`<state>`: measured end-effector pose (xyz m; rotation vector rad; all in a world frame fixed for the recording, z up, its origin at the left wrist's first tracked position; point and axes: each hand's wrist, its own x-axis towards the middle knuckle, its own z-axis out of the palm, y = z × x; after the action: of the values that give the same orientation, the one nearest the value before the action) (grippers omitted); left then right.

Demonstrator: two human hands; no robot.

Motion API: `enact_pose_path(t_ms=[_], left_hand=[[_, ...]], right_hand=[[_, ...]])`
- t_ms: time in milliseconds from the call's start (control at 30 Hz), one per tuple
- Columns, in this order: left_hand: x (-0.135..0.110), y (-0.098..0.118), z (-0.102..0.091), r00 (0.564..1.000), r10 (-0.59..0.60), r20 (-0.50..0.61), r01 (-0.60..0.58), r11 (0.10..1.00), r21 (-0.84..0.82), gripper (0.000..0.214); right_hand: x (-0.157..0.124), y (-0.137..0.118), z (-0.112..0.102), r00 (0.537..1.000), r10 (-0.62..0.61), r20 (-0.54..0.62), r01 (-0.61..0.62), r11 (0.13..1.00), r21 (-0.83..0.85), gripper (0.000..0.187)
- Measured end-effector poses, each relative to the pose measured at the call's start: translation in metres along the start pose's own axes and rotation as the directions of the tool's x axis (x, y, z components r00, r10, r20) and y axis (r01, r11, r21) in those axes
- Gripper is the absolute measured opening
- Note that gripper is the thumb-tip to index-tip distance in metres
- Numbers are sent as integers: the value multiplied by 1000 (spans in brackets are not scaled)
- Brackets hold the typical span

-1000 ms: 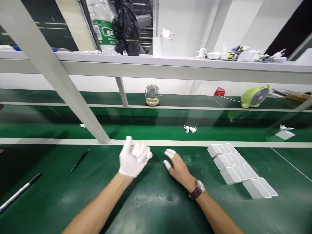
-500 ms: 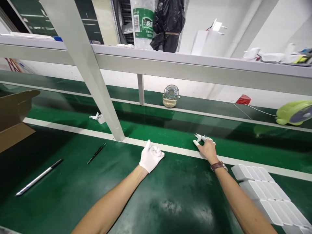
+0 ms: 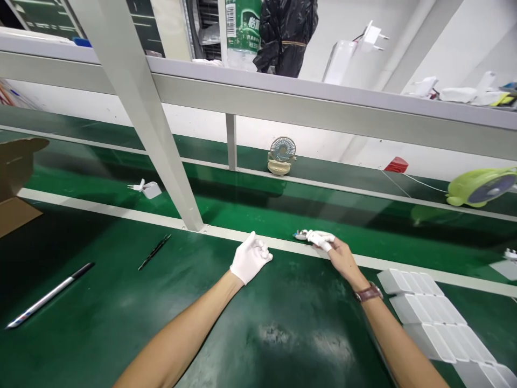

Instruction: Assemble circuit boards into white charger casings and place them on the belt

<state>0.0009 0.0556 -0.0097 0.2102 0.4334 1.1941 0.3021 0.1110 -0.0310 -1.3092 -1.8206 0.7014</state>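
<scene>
My left hand (image 3: 251, 260), in a white glove, rests by the pale strip with its palm partly up. Its fingers are curled in, the thumb stands apart, and nothing shows in it. My right hand (image 3: 332, 249), with white coverings on the fingers, is closed over the green belt. It pinches a small plug charger (image 3: 300, 235); only a silvery end with some blue shows, and the rest lies behind the fingers. Another white plug charger (image 3: 152, 189) lies on the belt to the left, pins pointing left. A third white charger (image 3: 504, 268) shows at the right edge.
White plastic trays (image 3: 428, 307) stand in rows at the right. A pen (image 3: 50, 295) and thin dark tweezers (image 3: 154, 252) lie at the left, near a cardboard box (image 3: 18, 213). A slanted post (image 3: 161, 140) rises to the shelf (image 3: 323, 99). Behind is a small fan (image 3: 281, 153).
My right hand has moved left and closed on the charger it was reaching over. The left charger has shifted left, and another has come into view at right. My left hand is almost still.
</scene>
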Motion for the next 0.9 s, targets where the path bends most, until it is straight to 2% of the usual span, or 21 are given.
enact_pose_path(t_ms=[100, 200, 267, 333, 433, 533, 633, 700, 800, 900], left_hand=[[1, 0, 0, 1000, 2, 7, -2, 1000, 23, 42], [1, -1, 0, 1000, -3, 15, 2, 998, 57, 44], [0, -2, 2, 999, -24, 28, 21, 996, 82, 45], [-2, -3, 4, 998, -45, 51, 39, 993, 110, 45], [-2, -4, 8, 994, -28, 104, 8, 981, 192, 38], [2, -4, 11, 988, -51, 147, 4, 954, 300, 31], [4, -6, 15, 988, -47, 150, -8, 936, 352, 26], [4, -7, 18, 990, -43, 135, -9, 930, 367, 24], [3, -8, 20, 995, -34, 96, -6, 921, 389, 22], [3, -9, 19, 997, -23, 79, -13, 909, 416, 21]], right_hand=[[-46, -25, 1, 990, -79, 120, 71, 995, 71, 32], [-88, -39, -6, 975, -100, 197, 84, 992, 89, 28], [-112, -46, -16, 975, -90, 202, 84, 996, 41, 28], [-132, -53, -29, 982, -82, 171, 96, 992, -77, 34], [-158, -61, -56, 995, -78, 63, 94, 947, -308, 40], [-182, -56, -97, 985, -54, -162, -47, 826, -561, 38], [-212, -38, -147, 917, -15, -398, -276, 698, -661, 39], [-234, -23, -174, 862, -4, -507, -393, 626, -673, 40], [-259, -3, -193, 834, 28, -551, -477, 540, -694, 38], [-272, 12, -192, 834, 61, -548, -503, 489, -713, 31]])
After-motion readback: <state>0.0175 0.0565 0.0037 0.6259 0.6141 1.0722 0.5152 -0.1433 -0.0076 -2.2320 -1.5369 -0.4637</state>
